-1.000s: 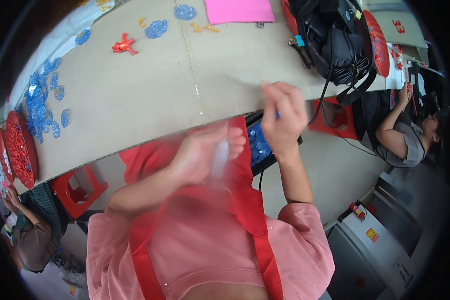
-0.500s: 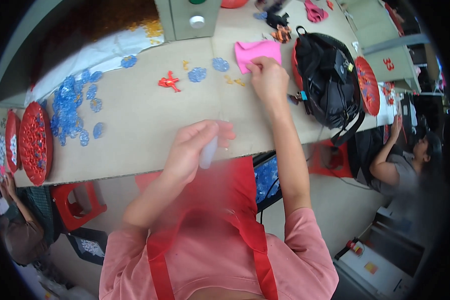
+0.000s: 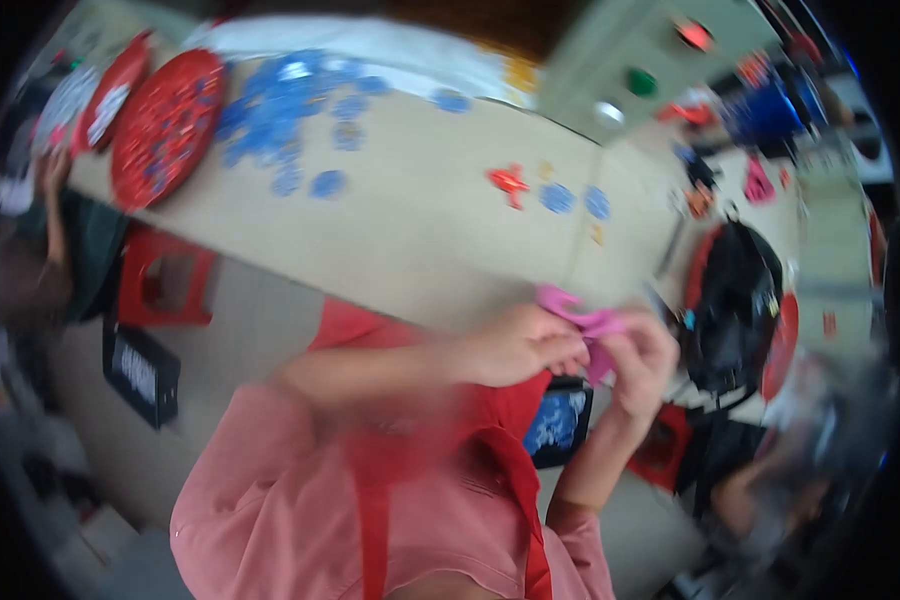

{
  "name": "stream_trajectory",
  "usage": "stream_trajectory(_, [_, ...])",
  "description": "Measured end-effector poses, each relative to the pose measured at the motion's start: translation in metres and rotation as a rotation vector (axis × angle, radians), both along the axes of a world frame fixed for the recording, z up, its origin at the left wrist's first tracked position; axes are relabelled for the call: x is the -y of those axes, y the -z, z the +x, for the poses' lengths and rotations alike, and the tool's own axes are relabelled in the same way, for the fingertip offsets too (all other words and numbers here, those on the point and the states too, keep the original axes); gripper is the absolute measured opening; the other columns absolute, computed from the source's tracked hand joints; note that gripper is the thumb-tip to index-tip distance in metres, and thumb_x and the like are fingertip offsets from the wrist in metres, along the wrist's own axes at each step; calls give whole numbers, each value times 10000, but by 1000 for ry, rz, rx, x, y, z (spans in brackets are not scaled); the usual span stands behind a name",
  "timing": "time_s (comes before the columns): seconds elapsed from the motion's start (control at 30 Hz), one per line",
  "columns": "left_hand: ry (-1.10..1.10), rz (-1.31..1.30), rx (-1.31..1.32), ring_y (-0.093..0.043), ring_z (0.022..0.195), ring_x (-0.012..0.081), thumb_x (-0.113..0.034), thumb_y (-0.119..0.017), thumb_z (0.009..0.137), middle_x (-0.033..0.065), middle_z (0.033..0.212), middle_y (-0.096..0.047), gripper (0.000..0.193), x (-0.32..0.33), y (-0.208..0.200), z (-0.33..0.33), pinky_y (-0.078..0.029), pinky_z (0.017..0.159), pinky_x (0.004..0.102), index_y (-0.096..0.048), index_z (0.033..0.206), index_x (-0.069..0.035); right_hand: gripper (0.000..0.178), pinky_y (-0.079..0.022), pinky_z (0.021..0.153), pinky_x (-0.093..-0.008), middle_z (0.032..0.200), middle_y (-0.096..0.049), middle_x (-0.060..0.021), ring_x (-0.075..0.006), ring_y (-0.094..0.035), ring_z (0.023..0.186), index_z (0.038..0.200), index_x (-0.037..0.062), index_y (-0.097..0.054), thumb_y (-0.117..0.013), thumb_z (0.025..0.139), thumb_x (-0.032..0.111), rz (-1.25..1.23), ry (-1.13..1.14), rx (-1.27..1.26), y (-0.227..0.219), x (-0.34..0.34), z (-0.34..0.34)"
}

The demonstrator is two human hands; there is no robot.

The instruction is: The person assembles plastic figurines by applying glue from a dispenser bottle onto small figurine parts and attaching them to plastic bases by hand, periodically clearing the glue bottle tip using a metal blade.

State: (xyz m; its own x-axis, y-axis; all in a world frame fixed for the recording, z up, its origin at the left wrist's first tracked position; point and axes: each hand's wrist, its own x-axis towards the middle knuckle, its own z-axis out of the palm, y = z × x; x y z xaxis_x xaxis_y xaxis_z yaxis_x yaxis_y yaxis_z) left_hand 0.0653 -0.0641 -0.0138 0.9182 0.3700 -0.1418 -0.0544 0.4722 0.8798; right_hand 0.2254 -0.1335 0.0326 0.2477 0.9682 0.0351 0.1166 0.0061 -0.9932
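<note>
Two bare hands meet beyond the red apron (image 3: 515,410), both blurred by motion. The left hand (image 3: 530,345) is curled, its fingers closed on the pink cloth (image 3: 604,322); whether its palm hides anything more, I cannot tell. The right hand (image 3: 645,355) pinches the same cloth from the other side. The cloth is bunched between the hands, near the front edge of the table (image 3: 390,220). A dark tray (image 3: 558,420) with blue pieces shows between the apron and the right forearm. Farther off, a small red figure (image 3: 511,183) lies on the table near two blue clusters (image 3: 557,198). A black bag (image 3: 735,310) stands to the right, and far left a heap of blue pieces (image 3: 290,100) lies beside a red dish (image 3: 170,130) full of small parts
</note>
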Motion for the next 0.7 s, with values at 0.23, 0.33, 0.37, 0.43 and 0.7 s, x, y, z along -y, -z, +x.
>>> stream_trajectory(0.23, [-592, 299, 13, -531, 780, 102, -119, -516, 882, 47, 868, -552, 178, -7, -22, -33, -429, 696, 222, -615, 940, 18, 296, -439, 809, -269, 1063, -567, -113, -168, -531, 958, 1168, -37, -502, -502, 888, 59, 236, 665, 458, -17, -31, 26])
stream_trajectory(0.33, [-722, 284, 26, -520, 797, 106, -72, -525, 865, 44, 847, -534, 164, -14, -34, -41, -416, 713, 223, -621, 968, 11, 431, -446, 808, -291, 1091, -553, -110, -167, -533, 966, 1249, -13, -436, -551, 840, 60, 126, 321, 421, -6, -15, -1])
stream_trajectory(0.37, [-710, 281, -4, -523, 816, 117, -43, -517, 857, 48, 837, -534, 174, -16, -35, -41, -418, 738, 239, -623, 986, 8, 486, -445, 813, -294, 1078, -554, -88, -167, -538, 961, 1249, -14, -431, -596, 797, 57, -16, 187, 195, 0, -8, -19])
stream_trajectory(0.43, [-692, 336, 27, -526, 819, 119, -47, -526, 854, 54, 842, -538, 183, -16, -31, -35, -422, 738, 242, -625, 999, 2, 501, -445, 807, -284, 1083, -548, -83, -158, -542, 945, 1221, -18, -456, -628, 753, 36, -116, -53, -49, 15, -4, -54])
stream_trajectory(0.7, [-955, 1057, -435, -571, 893, 216, -99, -599, 802, 112, 977, -591, 227, -99, -18, -106, -454, 787, 305, -614, 1017, -26, 289, -460, 660, -207, 876, -602, -41, -70, -546, 768, 1076, -14, -519, -606, 805, 38, -235, 88, -310, 26, -4, -68])
